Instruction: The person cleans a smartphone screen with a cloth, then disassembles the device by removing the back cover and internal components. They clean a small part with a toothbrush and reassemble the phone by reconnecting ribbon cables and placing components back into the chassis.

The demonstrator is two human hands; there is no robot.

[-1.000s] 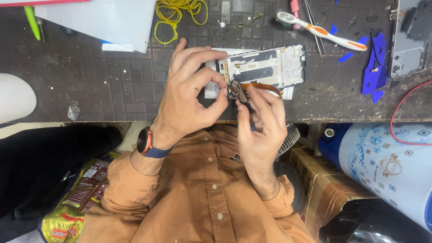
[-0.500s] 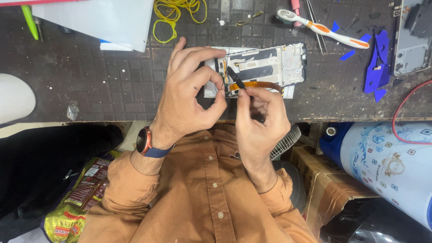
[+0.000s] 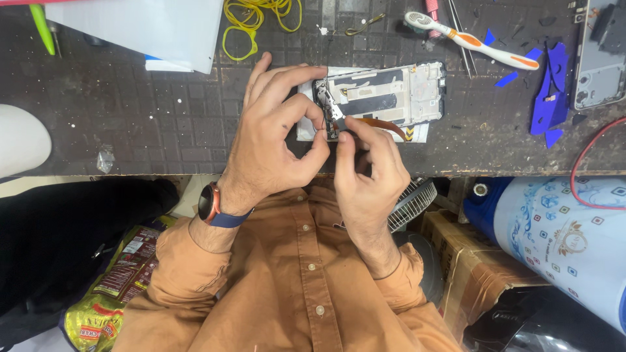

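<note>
An opened phone frame [image 3: 391, 94] lies on the dark mat at the bench's near edge. My left hand [image 3: 277, 140], with a watch on the wrist, curls over the frame's left end and pinches at its corner. My right hand [image 3: 368, 173] holds metal tweezers [image 3: 332, 109], whose tips reach into the frame's left end. An orange flex ribbon [image 3: 381, 124] curves along the frame's lower edge by my right fingers.
On the mat lie a toothbrush [image 3: 469, 39], yellow rubber bands [image 3: 251, 23], white paper [image 3: 150, 26], blue plastic picks [image 3: 548, 91] and another phone back [image 3: 600, 55]. A red wire [image 3: 587, 163] hangs at the right. Below the bench stand a patterned jug [image 3: 567, 241] and a small fan [image 3: 411, 205].
The tweezers in my right hand have shifted up into the frame's left end, and my left fingers have closed tighter around that corner.
</note>
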